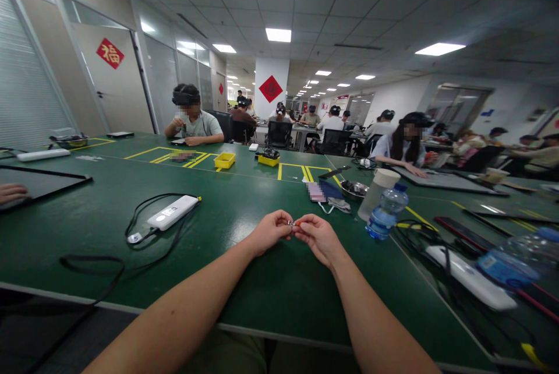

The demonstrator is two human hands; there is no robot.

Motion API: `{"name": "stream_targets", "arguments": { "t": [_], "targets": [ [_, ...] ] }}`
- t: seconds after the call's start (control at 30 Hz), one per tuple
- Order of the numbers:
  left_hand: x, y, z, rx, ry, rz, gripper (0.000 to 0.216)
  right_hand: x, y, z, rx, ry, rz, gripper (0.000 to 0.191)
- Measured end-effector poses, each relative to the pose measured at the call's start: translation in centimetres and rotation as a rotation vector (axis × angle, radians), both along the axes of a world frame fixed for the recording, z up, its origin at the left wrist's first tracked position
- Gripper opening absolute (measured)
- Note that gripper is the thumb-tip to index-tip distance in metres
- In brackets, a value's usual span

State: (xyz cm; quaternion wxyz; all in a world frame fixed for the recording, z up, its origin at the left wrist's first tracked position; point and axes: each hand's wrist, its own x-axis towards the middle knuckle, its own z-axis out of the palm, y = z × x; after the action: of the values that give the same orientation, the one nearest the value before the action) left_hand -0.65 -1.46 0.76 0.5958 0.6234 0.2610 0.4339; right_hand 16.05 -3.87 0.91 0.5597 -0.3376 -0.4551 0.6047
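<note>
Just above the green table (pixel 244 211), my two hands meet with their fingertips together. Between them is a small silver-and-orange part (pixel 296 223), too small to name more exactly. My left hand (pixel 271 232) pinches its silver end between thumb and forefinger. At the orange end, my right hand (pixel 319 237) closes in a similar pinch. Whether the two ends are one piece or two I cannot tell. The fingers cover much of it.
A white power bank (pixel 173 214) with a black cable lies to the left. On the right stand a blue-capped water bottle (pixel 388 214) and a pale cup (pixel 376 193). Farther back are a metal bowl (pixel 354 189) and a yellow tray (pixel 225 161). Other people sit around the tables.
</note>
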Motion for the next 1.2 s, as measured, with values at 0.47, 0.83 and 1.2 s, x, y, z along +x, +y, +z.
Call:
{"name": "stream_targets", "arguments": {
  "t": [0.47,0.83,1.2],
  "targets": [
    [-0.2,0.4,-0.2,0.057,0.143,0.057,0.016,0.2,0.2,-0.4,-0.028,-0.027,-0.035,0.023],
    [0.1,1.2,-1.3,0.023,0.158,0.072,0.019,0.0,0.6,-0.9,0.009,-0.156,-0.095,0.024],
    [0.0,0.7,-1.0,-0.085,0.081,-0.009,0.015,0.0,0.5,-1.0,0.006,-0.201,-0.042,0.025]
  ]
}}
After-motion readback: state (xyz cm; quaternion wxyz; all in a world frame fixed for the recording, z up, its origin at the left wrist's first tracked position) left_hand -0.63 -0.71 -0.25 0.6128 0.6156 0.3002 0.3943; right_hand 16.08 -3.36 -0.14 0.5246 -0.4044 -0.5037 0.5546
